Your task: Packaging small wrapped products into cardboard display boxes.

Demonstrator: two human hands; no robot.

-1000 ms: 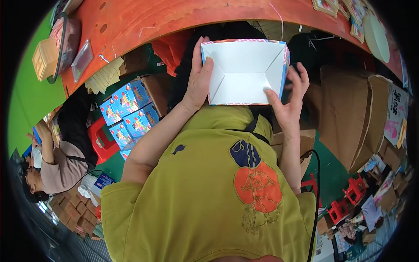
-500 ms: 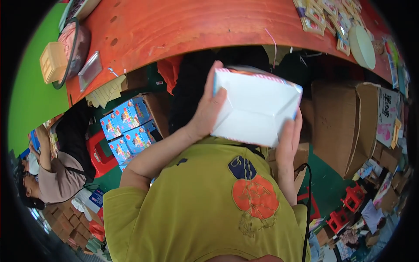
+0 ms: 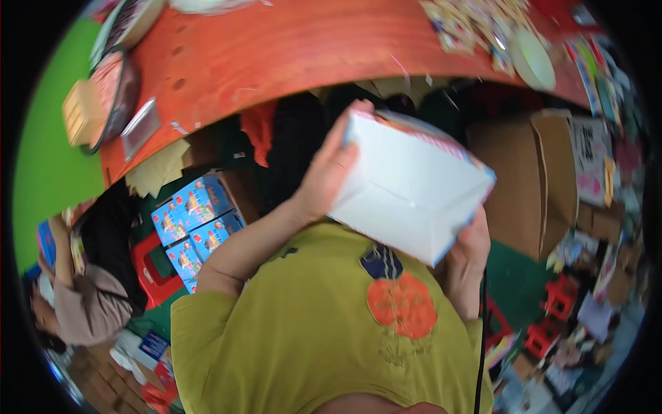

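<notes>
A cardboard box (image 3: 407, 190), white on the side facing me with a colourful printed edge at the far side, is held up in front of my chest. My left hand (image 3: 327, 169) grips its left end, the thumb lying on the white face. At the lower right corner my right hand (image 3: 469, 248) holds the other end; its fingers are partly behind the box. The box is tilted, its right side lower than its left. Whatever is on its far faces or inside it is hidden from me.
Beyond the box runs a red table (image 3: 296, 48) with packets (image 3: 476, 27), a pale green bowl (image 3: 532, 61) and a basket (image 3: 117, 90). Blue printed boxes (image 3: 196, 207) sit at left in a carton. A large open carton (image 3: 510, 179) stands at right. Another person (image 3: 96, 297) works at far left.
The box has tilted clockwise, its right end dropping and shifting a little right. My right hand has moved down and right with it. The whole view has also shifted slightly.
</notes>
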